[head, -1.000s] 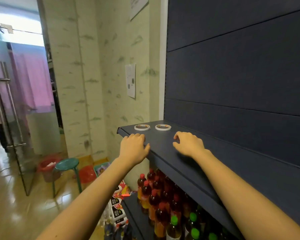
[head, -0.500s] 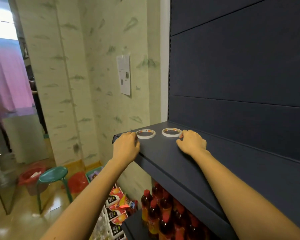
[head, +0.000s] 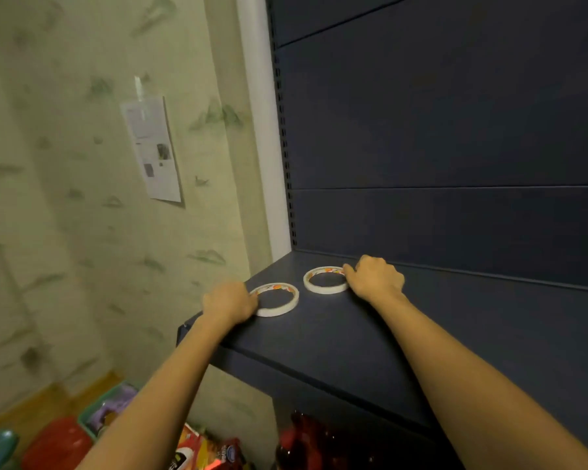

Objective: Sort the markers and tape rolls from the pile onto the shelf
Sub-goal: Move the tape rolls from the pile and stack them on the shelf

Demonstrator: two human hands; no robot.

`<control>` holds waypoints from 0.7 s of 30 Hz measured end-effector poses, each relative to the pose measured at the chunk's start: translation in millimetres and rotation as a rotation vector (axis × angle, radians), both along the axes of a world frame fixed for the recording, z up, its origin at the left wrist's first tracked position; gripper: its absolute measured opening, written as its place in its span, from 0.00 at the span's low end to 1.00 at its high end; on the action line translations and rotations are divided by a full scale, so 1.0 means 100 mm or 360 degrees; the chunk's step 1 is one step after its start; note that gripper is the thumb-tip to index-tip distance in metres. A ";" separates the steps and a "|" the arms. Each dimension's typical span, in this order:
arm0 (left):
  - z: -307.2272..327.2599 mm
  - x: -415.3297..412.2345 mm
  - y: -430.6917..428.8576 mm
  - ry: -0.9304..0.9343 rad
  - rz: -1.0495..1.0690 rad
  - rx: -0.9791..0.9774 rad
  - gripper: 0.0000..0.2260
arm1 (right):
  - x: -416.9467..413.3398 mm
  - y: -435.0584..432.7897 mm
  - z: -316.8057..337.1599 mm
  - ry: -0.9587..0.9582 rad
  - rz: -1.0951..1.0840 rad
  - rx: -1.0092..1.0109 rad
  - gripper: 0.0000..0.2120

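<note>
1. Two tape rolls on the shelf (head: 336,337), both thin white rings lying flat, with a bit of orange/red print showing on the inner core. You can see the dark shelf right through the middle of each.
2. Left roll (head: 276,299) sits near the shelf's left front corner. Right roll (head: 326,279) is further back, just beside the first one but not touching it.
3. Left hand (head: 229,302) is curled, knuckles up, fingers on the left roll's near-left edge. Can't tell if it's actually pinching it or just resting there, since the fingertips are hidden under the hand.
4. Right hand (head: 375,278) is the same deal: loosely curled, fingertips against the right roll's right edge. Grip or just touch, can't tell.
5. Count: 2 rolls, 2 hands, one on each.
6. Shelf is dark blue with a matching back panel (head: 455,130) behind it.
7. Further out: a pale patterned wall (head: 65,198) on the left with one paper sheet (head: 151,149) taped to it.
8. Under the shelf there are dark red bottles (head: 306,439), too blurry to count.
</note>
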State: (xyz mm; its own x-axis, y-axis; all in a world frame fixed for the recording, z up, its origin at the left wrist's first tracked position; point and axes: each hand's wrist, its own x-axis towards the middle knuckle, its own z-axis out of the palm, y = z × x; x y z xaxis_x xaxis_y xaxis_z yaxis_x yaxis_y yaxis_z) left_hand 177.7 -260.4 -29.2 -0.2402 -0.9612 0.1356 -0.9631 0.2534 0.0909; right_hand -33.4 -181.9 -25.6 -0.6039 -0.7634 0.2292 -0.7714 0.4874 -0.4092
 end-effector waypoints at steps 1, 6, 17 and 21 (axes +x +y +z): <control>-0.01 0.00 -0.04 0.0014 -0.0038 -0.0043 0.19 | 0.02 -0.04 -0.01 0.0003 -0.0023 0.0013 0.23; -0.02 -0.01 -0.17 0.0124 -0.0162 -0.0298 0.19 | 0.09 -0.20 -0.02 0.0158 -0.0084 0.0247 0.22; 0.18 -0.53 0.04 0.0255 -0.0508 -0.0430 0.17 | -0.30 0.48 0.09 0.0310 -0.0165 0.0501 0.18; 0.22 -1.00 0.43 0.0276 -0.0696 -0.0410 0.17 | -0.65 1.17 0.15 0.0317 -0.0353 0.0447 0.18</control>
